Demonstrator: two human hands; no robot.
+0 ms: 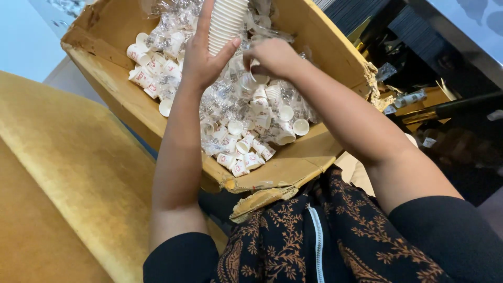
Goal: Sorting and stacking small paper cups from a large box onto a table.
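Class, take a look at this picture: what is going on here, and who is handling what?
A person leans over a worn cardboard box filled with small white paper cups and clear plastic wrappers. The left hand grips a tall stack of nested cups. The right hand pinches a single cup just beside the stack's base.

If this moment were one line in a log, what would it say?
left hand: holds stack of white cups | right hand: picks loose cup | cardboard box: full of small cups and clear wrappers
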